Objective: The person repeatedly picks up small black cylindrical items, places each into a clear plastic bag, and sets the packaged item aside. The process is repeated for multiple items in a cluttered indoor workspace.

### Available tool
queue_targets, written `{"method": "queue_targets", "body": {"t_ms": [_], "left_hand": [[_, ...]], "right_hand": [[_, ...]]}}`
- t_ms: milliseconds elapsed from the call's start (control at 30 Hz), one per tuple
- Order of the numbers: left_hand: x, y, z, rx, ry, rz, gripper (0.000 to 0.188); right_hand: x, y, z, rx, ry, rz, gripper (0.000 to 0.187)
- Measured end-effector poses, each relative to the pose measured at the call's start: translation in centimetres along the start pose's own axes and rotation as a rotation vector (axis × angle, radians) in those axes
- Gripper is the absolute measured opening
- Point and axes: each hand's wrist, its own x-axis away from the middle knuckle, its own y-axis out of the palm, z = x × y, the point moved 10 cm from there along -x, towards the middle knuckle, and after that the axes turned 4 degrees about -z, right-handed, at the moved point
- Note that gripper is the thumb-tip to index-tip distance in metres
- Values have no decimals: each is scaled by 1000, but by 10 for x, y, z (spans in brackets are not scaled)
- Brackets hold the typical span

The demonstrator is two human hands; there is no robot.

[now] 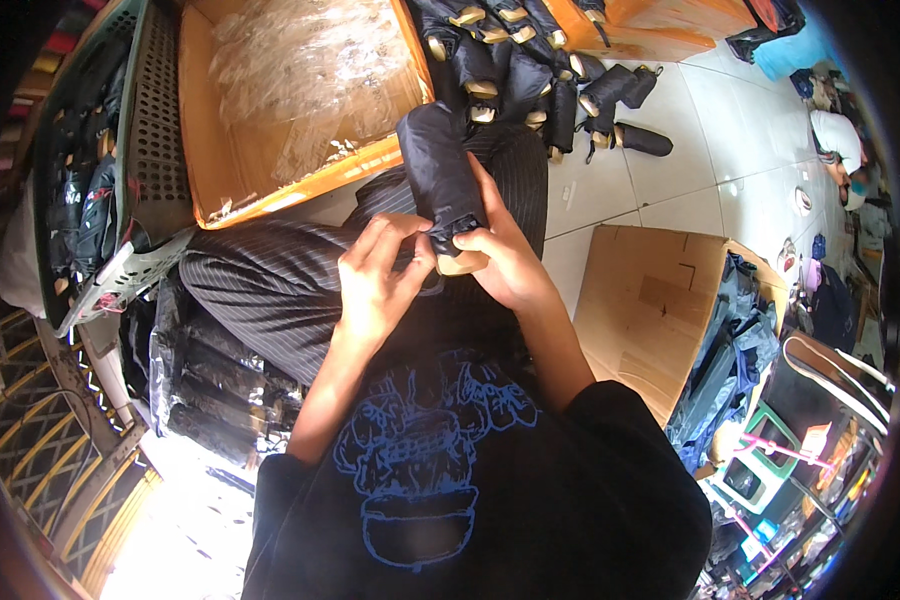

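Observation:
A compact folding umbrella (438,165) in a black fabric sleeve is held above my lap, its tan handle end (460,263) toward me. My right hand (505,250) wraps around its right side, thumb pressed near the gathered sleeve opening (454,228). From the left, my left hand (382,265) pinches at the edge of that opening; what lies exactly between its fingertips is partly hidden. Beyond my knees lies a pile of similar black umbrellas (515,80) with tan ends, spread over the floor.
An open cardboard box (300,190) with clear plastic wrap (295,60) stands ahead left. Beside it is a perforated crate (155,150) holding dark umbrellas. At right, another cardboard box (635,315) contains dark blue bundles (725,345). Plastic-wrapped black packs (215,370) lie left of me.

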Motion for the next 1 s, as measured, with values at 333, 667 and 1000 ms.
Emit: {"method": "queue_targets", "body": {"t_ms": [333, 667, 1000], "left_hand": [[9, 3, -3, -157, 198, 20, 22], [-4, 4, 6, -160, 353, -127, 24], [-3, -5, 11, -51, 261, -104, 19]], "right_hand": [[-1, -9, 17, 6, 68, 81, 89], [2, -4, 14, 122, 51, 107, 87], [5, 5, 5, 270, -1, 72, 87]]}}
